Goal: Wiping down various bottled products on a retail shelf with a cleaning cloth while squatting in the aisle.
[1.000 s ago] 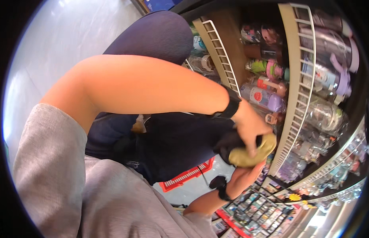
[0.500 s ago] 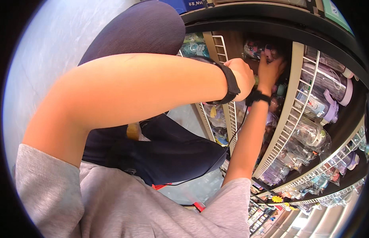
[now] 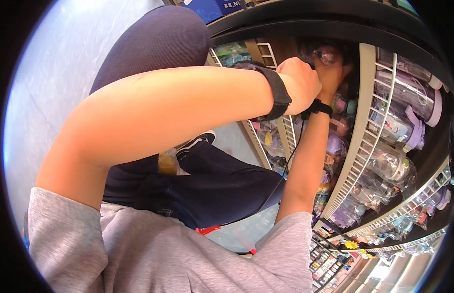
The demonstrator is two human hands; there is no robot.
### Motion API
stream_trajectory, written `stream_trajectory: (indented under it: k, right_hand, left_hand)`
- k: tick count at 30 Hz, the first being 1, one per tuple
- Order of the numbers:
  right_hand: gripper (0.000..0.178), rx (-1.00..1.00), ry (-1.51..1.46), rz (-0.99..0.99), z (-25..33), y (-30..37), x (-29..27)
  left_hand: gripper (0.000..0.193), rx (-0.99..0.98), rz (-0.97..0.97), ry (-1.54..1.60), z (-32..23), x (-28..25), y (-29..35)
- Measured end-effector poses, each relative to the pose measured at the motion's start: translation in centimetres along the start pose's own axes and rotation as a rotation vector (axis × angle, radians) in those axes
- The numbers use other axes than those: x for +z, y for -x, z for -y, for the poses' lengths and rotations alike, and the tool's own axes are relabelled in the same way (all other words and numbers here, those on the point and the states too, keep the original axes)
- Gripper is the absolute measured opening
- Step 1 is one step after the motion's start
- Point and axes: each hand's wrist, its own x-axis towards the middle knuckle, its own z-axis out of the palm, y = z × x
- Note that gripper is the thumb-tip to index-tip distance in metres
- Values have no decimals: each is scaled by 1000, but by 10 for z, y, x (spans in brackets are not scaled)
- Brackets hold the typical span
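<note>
Hands high on wire shelf [image 3: 368,127]; left hand [image 3: 300,85] clenched, contents hidden; right hand [image 3: 334,80] grasps clear wrapped bottle [image 3: 327,56]; seat it upright, steady.

Clear plastic-wrapped bottle [image 3: 326,56] lying on upper wire shelf [image 3: 356,146], partly hidden.

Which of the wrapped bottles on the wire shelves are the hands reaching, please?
The clear wrapped bottle at the top of the lower shelf; both the left hand and right hand touch it, unlike the purple-lidded bottles above.

White wire shelves [image 3: 371,132] curve down the right, crowded with clear-wrapped drinking bottles [image 3: 390,163], mostly purple and pink.
</note>
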Motion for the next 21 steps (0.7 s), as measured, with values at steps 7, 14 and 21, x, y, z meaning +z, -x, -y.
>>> stream_trajectory:
  k: [7, 14, 21]
  right_hand:
    - [58, 211, -322, 43, 23, 26, -45]
    - [62, 216, -516, 291, 0, 59, -66]
    - [61, 550, -958, 201, 6, 96, -91]
  left_hand:
    - [23, 58, -194, 76, 3, -4, 0]
    - [43, 45, -202, 310, 1, -10, -5]
    - [44, 148, -9, 307, 2, 4, -23]
